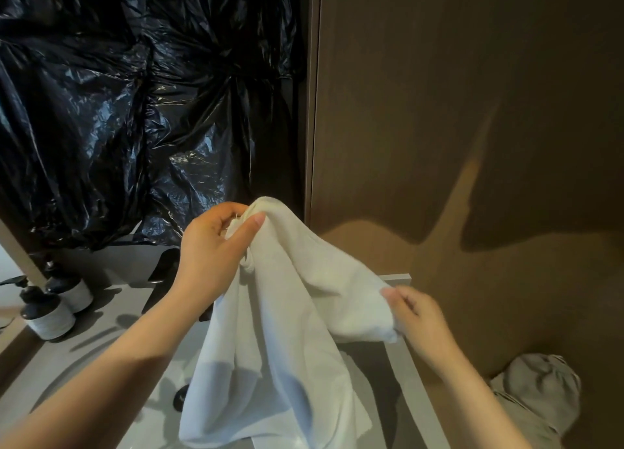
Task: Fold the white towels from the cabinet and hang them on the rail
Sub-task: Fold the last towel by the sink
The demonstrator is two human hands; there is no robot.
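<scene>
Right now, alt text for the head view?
Two bare hands hold a white towel above a grey counter: the left hand pinches a bunched corner high up, the right hand grips the edge lower down. Crumpled black plastic sheeting covers the back wall; two dark-capped bottles stand at the left.

The single head-worn view looks forward and down, close over the counter (111, 317).
</scene>
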